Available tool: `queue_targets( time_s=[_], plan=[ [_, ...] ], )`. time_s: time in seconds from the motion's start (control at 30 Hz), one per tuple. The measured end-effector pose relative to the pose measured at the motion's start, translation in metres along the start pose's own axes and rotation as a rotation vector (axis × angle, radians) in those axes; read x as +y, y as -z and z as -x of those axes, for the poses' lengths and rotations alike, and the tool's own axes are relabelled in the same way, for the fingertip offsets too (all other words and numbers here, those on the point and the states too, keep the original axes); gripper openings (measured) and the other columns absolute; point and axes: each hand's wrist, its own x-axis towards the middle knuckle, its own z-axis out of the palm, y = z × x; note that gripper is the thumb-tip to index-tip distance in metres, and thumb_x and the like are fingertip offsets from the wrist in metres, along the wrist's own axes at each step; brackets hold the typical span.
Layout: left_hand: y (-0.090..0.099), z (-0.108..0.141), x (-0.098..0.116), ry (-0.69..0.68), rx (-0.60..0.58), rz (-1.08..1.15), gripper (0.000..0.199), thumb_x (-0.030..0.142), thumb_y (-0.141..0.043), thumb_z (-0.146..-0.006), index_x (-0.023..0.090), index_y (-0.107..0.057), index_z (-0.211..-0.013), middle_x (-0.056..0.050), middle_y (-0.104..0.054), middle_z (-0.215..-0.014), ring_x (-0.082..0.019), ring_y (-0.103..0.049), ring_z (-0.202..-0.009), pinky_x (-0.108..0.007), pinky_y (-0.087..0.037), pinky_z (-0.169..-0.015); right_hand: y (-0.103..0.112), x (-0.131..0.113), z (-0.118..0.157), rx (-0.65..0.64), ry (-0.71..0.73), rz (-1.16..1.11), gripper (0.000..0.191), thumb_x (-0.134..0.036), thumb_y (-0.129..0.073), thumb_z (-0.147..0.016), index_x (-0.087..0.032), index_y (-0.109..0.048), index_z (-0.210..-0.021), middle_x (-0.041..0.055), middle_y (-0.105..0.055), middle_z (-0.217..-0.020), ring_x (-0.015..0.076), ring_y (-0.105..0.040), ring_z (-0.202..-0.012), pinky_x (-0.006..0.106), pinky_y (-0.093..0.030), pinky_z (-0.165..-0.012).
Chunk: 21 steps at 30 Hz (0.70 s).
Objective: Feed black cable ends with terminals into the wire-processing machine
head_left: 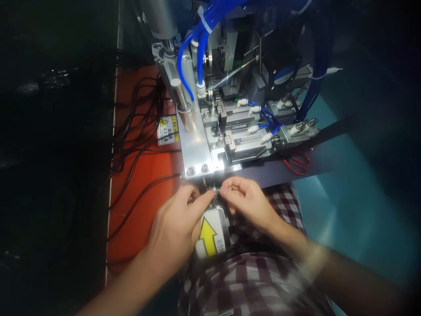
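Between my two hands, at the front edge of the machine, are thin coloured wires [217, 191], very small in view. My right hand [245, 199] pinches them between thumb and forefinger, its other fingers curled. My left hand [179, 215] is closed from the other side, its thumb tip at the wires' left end. What lies under that thumb is hidden. Just in front of the hands is a white label [210, 232] with a yellow arrow, partly covered by my left hand. Behind them a bright metal plate [197, 153] carries two bolts.
Pneumatic cylinders [248, 142] with white fittings and blue air tubes [210, 19] stand behind my hands. Black cables [131, 127] run over the orange surface [144, 175] at left, near a warning sticker [168, 130]. Red-handled scissors or pliers [297, 163] lie to the right.
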Motion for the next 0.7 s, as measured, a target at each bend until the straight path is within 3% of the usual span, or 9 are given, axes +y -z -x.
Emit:
queue_targets(
  time_s=[0.2,0.4,0.7],
  plan=[
    [0.0048,-0.0003,0.0018,-0.009,-0.077,-0.127,0.043,0.008,-0.041,-0.083,0.02,-0.063,-0.118,-0.006,-0.051,-0.089,-0.017,-0.056,-0.069,-0.024,-0.042,-0.049,-0.0031,0.0028,0.0,0.06,0.064,0.088,0.007,-0.019,-0.059,-0.079,-0.019,-0.053,-0.075,-0.0087,-0.05,-0.047,0.0071,-0.047,-0.04,0.019,-0.037,-0.043],
    [0.0025,-0.0018,-0.0005,-0.002,-0.037,-0.023,0.04,0.007,-0.043,-0.083,0.02,-0.065,-0.114,-0.006,-0.052,-0.088,-0.016,-0.057,-0.072,-0.023,-0.045,-0.054,-0.0003,-0.0003,0.0027,0.021,0.022,0.057,0.008,-0.023,-0.059,-0.081,-0.018,-0.054,-0.078,-0.0076,-0.05,-0.049,0.0077,-0.048,-0.041,0.02,-0.037,-0.043],
    [-0.0009,0.0019,-0.0014,0.022,-0.016,0.007,0.038,0.009,-0.045,-0.084,0.021,-0.066,-0.113,-0.005,-0.053,-0.087,-0.016,-0.056,-0.071,-0.024,-0.044,-0.053,0.0018,0.0073,0.0023,0.08,0.233,0.197,0.01,-0.026,-0.059,-0.085,-0.018,-0.056,-0.079,-0.0077,-0.041,-0.053,0.0073,-0.035,-0.045,0.022,-0.028,-0.043]
  ],
)
